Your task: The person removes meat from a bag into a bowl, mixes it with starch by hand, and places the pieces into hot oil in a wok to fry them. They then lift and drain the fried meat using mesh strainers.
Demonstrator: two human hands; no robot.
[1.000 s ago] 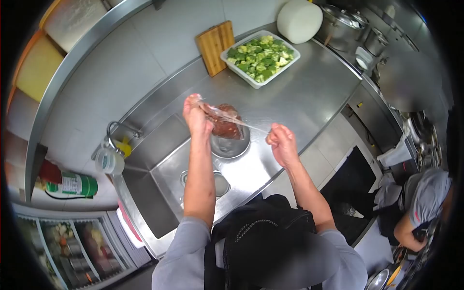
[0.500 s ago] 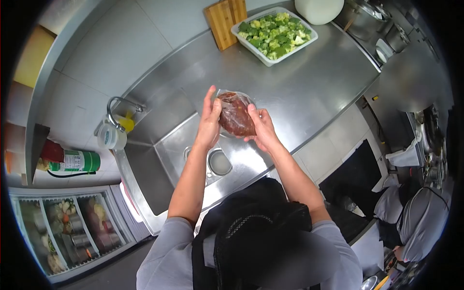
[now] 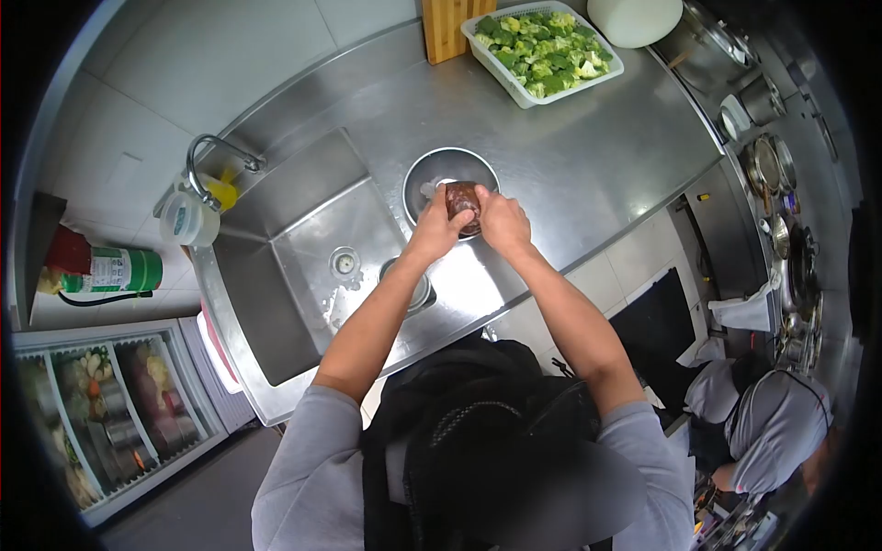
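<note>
While both forearms reach forward from the grey sleeves and draw together, the left hand point(image 3: 439, 227) and the right hand point(image 3: 505, 222) meet around a reddish-brown piece in clear plastic point(image 3: 462, 200), which sits between them over the metal bowl point(image 3: 439, 167). The left forearm slants up and to the right, with the back of that hand turned mostly toward the camera; its thumb angles inward across the near part of the piece, and its fingers bend along the left side. The right forearm slants up and to the left, its elbow bent outward, and that hand curls against the right side of the piece with its thumb near the top. Each hand is drawn in narrow on the piece, so that it is held from both sides; the fingertips underneath are hidden.

The bowl stands on the steel surface point(image 3: 588, 156), just beside the sink point(image 3: 308, 230), and the hands cover its near right part. Beneath the left forearm lies the near part of the sink, with a drain point(image 3: 344, 264) to the left of the arm. Farther back, a white basket point(image 3: 510, 84) of broccoli point(image 3: 542, 53) rests near a wooden board point(image 3: 445, 32). At the right, another person point(image 3: 772, 427) in grey bends forward.
</note>
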